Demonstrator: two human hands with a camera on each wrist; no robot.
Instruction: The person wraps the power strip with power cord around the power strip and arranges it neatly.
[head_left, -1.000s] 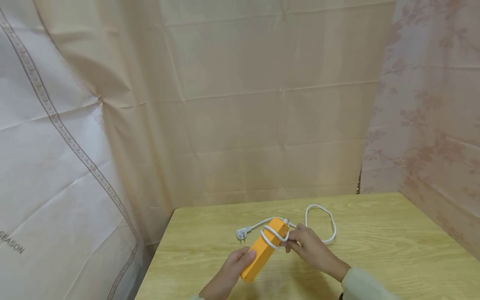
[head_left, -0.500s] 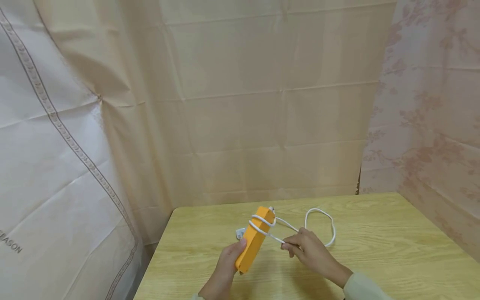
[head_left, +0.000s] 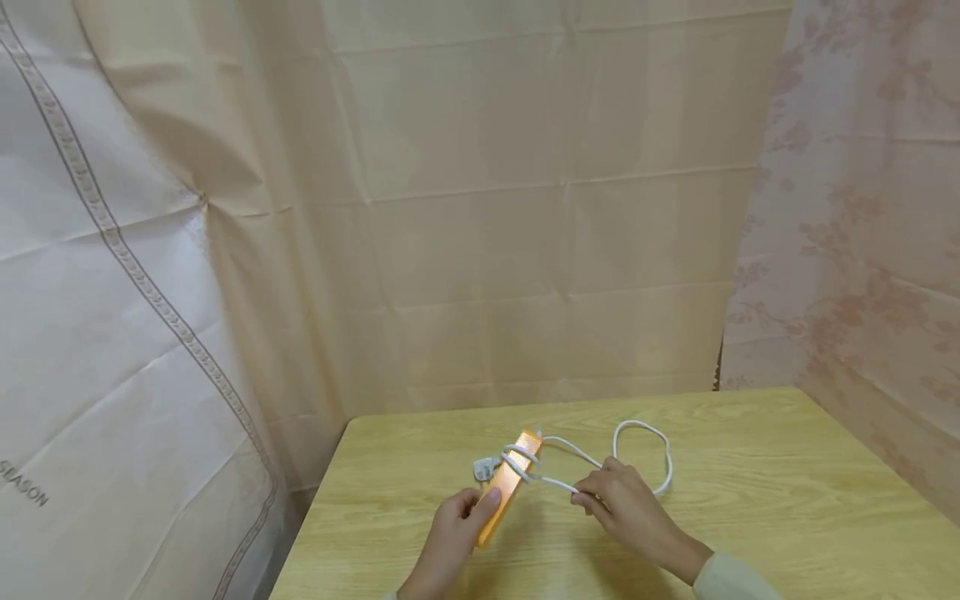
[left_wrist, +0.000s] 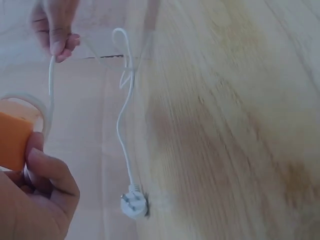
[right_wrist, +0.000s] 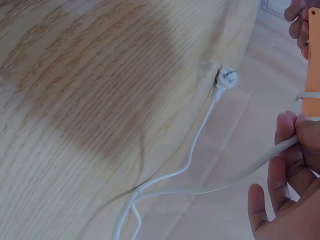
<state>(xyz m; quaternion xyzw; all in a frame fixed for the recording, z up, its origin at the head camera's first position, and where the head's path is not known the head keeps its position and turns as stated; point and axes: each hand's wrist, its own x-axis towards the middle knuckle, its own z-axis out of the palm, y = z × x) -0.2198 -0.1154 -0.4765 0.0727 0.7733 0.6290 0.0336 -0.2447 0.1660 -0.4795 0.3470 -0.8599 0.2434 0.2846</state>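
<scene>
An orange power strip (head_left: pixel 501 503) is gripped near its lower end by my left hand (head_left: pixel 454 527), thumb laid along its top face. It tilts over the table, its far end pointing away. White cord (head_left: pixel 558 485) wraps round its upper half in a couple of turns. My right hand (head_left: pixel 622 504) pinches the cord to the right of the strip and holds that stretch taut. Beyond the hand, the cord loops on the table. The white plug (left_wrist: pixel 134 204) lies on the tabletop with its prongs showing, just left of the strip in the head view.
The pale wood table (head_left: pixel 750 467) runs beneath both hands. Behind it hangs a beige curtain (head_left: pixel 525 250). White cloth (head_left: pixel 112 350) drapes on the left, and a floral cloth (head_left: pixel 862 250) on the right.
The strip has shifted left and been turned in the left hand. The right hand has drawn the cord away from the strip, from close beside it to a taut stretch.
</scene>
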